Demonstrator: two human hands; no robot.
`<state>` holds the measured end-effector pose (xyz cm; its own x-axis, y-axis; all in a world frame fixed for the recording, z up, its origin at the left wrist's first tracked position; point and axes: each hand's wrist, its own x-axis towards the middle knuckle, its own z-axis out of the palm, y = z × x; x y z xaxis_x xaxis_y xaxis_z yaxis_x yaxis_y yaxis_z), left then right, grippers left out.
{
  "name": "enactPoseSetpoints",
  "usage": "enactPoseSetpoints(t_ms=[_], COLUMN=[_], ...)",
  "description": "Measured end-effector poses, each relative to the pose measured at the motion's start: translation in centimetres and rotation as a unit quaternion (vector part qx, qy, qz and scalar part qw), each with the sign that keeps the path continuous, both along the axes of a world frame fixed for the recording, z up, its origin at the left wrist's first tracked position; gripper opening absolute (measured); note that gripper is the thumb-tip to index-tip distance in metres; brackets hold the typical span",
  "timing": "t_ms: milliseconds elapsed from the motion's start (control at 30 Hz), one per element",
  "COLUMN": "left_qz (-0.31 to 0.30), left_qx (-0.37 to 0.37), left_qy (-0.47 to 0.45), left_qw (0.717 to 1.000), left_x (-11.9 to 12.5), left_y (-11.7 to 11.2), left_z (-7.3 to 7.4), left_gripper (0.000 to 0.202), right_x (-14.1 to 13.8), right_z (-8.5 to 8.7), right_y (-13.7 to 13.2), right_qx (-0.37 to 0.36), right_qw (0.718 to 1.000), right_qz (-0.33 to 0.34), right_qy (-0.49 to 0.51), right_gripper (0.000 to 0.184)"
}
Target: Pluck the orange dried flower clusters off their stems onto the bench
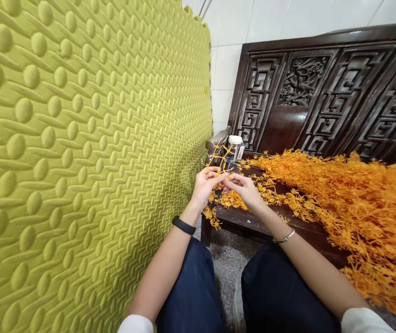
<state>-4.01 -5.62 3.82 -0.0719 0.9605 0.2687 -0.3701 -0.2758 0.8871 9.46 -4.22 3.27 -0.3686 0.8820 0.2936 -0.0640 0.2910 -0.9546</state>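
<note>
My left hand [206, 183] and my right hand [243, 188] meet over the front edge of a dark wooden bench [242, 223]. Both are pinched on a thin orange plastic sprig [219, 157] whose branches stick up above my fingers. A black band sits on my left wrist and a thin metal bangle on my right. A big heap of the same orange sprigs [350, 194] covers the bench seat to the right of my hands.
A large yellow-green foam mat [80, 152] with raised bumps stands upright on my left, close to my left arm. A small white-lidded jar [235, 146] stands on the bench behind my hands. The carved bench back [322, 88] rises against a white tiled wall.
</note>
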Motion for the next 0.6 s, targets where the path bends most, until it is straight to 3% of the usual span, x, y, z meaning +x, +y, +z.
enactPoseSetpoints(t_ms=[167,400,500,600], left_qz=[0.025,0.176,0.217,0.272], left_qx=[0.003,0.035,0.052,0.056], left_qy=[0.055,0.082,0.09,0.035], left_qw=[0.998,0.98,0.971,0.96], left_x=[-0.5,0.7,1.2,0.4], left_y=[0.0,0.0,0.1,0.6], left_z=[-0.3,-1.6,-1.5,-0.9], left_gripper=[0.025,0.014,0.013,0.013], right_x=[0.3,-0.9,-1.1,-1.3], right_z=[0.1,0.0,-0.2,-0.8], right_y=[-0.4,-1.7,-2.9,-5.0], right_qx=[-0.001,0.021,0.054,0.128], right_qw=[0.999,0.997,0.992,0.973], right_qz=[0.004,-0.024,-0.052,-0.01], right_qy=[-0.035,-0.067,-0.102,-0.193], right_gripper=[0.03,0.029,0.029,0.029])
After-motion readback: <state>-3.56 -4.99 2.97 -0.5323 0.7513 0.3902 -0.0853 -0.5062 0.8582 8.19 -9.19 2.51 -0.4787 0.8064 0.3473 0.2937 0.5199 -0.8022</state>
